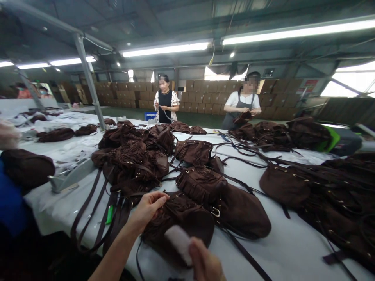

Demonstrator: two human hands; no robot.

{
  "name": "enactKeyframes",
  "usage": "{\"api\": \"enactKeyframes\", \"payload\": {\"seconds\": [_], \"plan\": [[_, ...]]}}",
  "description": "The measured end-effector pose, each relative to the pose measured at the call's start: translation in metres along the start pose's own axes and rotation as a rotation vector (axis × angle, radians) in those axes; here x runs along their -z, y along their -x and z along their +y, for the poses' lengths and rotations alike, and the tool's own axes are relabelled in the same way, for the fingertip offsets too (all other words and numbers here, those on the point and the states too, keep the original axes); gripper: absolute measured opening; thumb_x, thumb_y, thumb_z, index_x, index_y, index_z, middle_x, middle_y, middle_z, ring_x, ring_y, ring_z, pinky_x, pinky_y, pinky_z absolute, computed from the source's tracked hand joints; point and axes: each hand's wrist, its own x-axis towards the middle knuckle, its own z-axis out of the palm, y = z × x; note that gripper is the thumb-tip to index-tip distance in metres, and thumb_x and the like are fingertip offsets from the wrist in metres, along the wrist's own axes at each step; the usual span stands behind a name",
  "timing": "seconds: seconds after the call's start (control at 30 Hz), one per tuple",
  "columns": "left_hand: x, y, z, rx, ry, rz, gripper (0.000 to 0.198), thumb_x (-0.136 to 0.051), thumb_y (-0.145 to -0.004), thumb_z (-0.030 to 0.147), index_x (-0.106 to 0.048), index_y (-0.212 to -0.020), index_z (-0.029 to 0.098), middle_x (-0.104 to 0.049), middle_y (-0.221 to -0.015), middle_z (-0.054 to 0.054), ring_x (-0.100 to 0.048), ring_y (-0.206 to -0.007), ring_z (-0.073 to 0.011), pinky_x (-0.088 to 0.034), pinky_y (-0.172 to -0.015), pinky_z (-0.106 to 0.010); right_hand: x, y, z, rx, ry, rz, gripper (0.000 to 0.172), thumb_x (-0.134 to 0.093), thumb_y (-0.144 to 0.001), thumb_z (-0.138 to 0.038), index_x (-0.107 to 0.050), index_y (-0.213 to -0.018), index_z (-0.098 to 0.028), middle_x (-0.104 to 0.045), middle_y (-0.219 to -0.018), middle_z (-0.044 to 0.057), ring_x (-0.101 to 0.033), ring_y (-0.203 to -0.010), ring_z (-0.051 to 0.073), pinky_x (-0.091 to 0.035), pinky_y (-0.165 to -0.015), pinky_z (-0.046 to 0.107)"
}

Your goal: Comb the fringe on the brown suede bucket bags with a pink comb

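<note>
Bag of soft, gathered dark-brown fabric (195,222) lying on the flat white counter (288,240). Pinching at its top with the left hand (150,207), can't tell on what; gripping some kinda blurry white oblong piece (179,240) in the right hand (205,261).

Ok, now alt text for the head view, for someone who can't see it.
A person's left hand, pinched closed, is at a dark brown drawstring bag on a white table; the right hand holds a blurred, whitish pad or cloth. More brown bags with long straps crowd the table; beyond it, two people stand before stacked cardboard boxes.
</note>
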Motion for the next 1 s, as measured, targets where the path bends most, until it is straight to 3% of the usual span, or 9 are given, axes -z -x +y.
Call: {"api": "enactKeyframes", "payload": {"seconds": [0.1,0.23,0.3,0.47,0.6,0.7,0.87,0.93,1.0], "plan": [[-0.003,0.002,0.003,-0.027,-0.064,-0.041,0.044,-0.07,-0.073,0.054,-0.067,-0.091,0.014,-0.053,-0.059,0.005,-0.036,-0.042,-0.0042,-0.02,-0.039,-0.017,0.042,-0.031,-0.025,-0.233,-0.172,0.105,0.05,-0.034,-0.094,-0.047,-0.046,-0.133,-0.018,-0.061,-0.064,-0.002,-0.054,-0.045,0.015,-0.046,-0.047,0.027],[-0.011,0.003,0.017,-0.109,-0.184,-0.117,0.034,-0.064,-0.08,0.044,-0.067,-0.093,0.013,-0.052,-0.06,0.005,-0.038,-0.047,-0.0061,-0.024,-0.044,-0.019,0.069,-0.077,-0.055,-0.119,-0.016,0.039,0.055,-0.054,-0.076,-0.025,-0.053,-0.13,-0.016,-0.069,-0.107,0.009,-0.065,-0.088,0.022,-0.051,-0.083,0.035],[-0.012,0.003,0.025,-0.155,-0.269,-0.167,0.028,-0.061,-0.082,0.038,-0.067,-0.093,0.013,-0.048,-0.057,0.006,-0.038,-0.048,-0.0068,-0.024,-0.045,-0.019,0.073,-0.092,-0.068,-0.084,-0.002,-0.025,0.054,-0.059,-0.075,-0.025,-0.056,-0.128,-0.017,-0.069,-0.107,0.009,-0.064,-0.093,0.024,-0.049,-0.086,0.037],[-0.016,-0.002,0.037,-0.204,-0.399,-0.272,0.025,-0.058,-0.081,0.03,-0.067,-0.097,0.013,-0.05,-0.059,0.006,-0.04,-0.051,-0.0084,-0.028,-0.049,-0.021,0.057,-0.104,-0.083,-0.022,-0.191,-0.313,0.035,-0.072,-0.067,-0.023,-0.068,-0.102,-0.021,-0.07,-0.089,-0.001,-0.061,-0.078,0.016,-0.047,-0.07,0.026],[-0.024,-0.016,0.031,-0.268,-0.55,-0.301,0.024,-0.058,-0.076,0.022,-0.071,-0.095,0.014,-0.051,-0.06,0.005,-0.043,-0.055,-0.0097,-0.032,-0.053,-0.022,0.029,-0.099,-0.075,-0.204,-0.38,-0.491,0.027,-0.072,-0.068,-0.034,-0.063,-0.088,-0.017,-0.056,-0.055,-0.006,-0.046,-0.043,0.009,-0.034,-0.039,0.02],[-0.018,-0.031,0.029,-0.316,-0.6,-0.219,0.023,-0.061,-0.075,0.026,-0.071,-0.093,0.016,-0.052,-0.06,0.005,-0.043,-0.055,-0.0096,-0.033,-0.053,-0.022,0.016,-0.091,-0.067,-0.35,-0.554,-0.546,0.038,-0.066,-0.073,-0.049,-0.057,-0.093,-0.019,-0.049,-0.049,-0.009,-0.04,-0.035,0.007,-0.027,-0.032,0.017],[0.018,-0.037,0.035,-0.313,-0.145,0.088,0.046,-0.063,-0.077,0.037,-0.057,-0.117,0.017,-0.06,-0.086,0.0,-0.043,-0.051,-0.0055,-0.031,-0.046,-0.019,0.026,-0.083,-0.071,-0.375,-0.849,-0.554,0.059,-0.063,-0.075,-0.062,-0.057,-0.112,-0.017,-0.045,-0.041,-0.012,-0.029,-0.028,0.005,-0.025,-0.03,0.015],[0.021,-0.024,0.027,-0.182,0.094,-0.022,0.051,-0.063,-0.073,0.032,-0.052,-0.122,0.019,-0.062,-0.102,-0.004,-0.044,-0.047,-0.0035,-0.028,-0.041,-0.019,0.034,-0.084,-0.077,-0.346,-1.046,-0.564,0.063,-0.063,-0.079,-0.06,-0.054,-0.125,-0.018,-0.05,-0.041,-0.011,-0.03,-0.027,0.005,-0.027,-0.03,0.014],[0.01,-0.006,0.009,-0.031,0.207,-0.331,0.061,-0.063,-0.064,0.02,-0.052,-0.124,0.022,-0.064,-0.11,-0.005,-0.05,-0.048,-0.0049,-0.032,-0.041,-0.019,0.04,-0.088,-0.082,-0.327,-1.194,-0.574,0.061,-0.064,-0.082,-0.056,-0.054,-0.128,-0.017,-0.055,-0.043,-0.009,-0.034,-0.027,0.005,-0.028,-0.03,0.014]]}}
